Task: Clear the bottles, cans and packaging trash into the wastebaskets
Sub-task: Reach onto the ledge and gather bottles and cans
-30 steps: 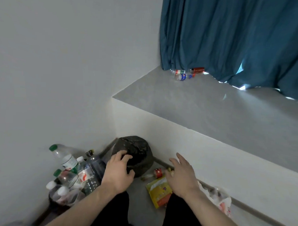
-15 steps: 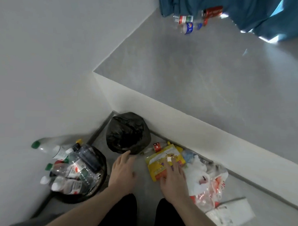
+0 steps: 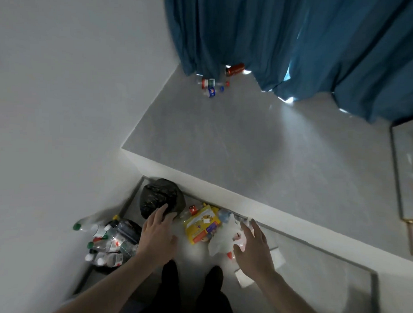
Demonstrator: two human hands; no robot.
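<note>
Both hands hover over the floor litter in the corner below the ledge. The left hand has relaxed fingers touching the black-lined wastebasket; the right hand is spread, holding nothing, above the white plastic bag beside the yellow packet. Both look light, soft and crinkly; bunching a fistful at the bag's middle should hold best

right hand: now shifted off the yellow packet, spread over the white plastic bag.
left hand: fingertips now laid on the black bag.
</note>
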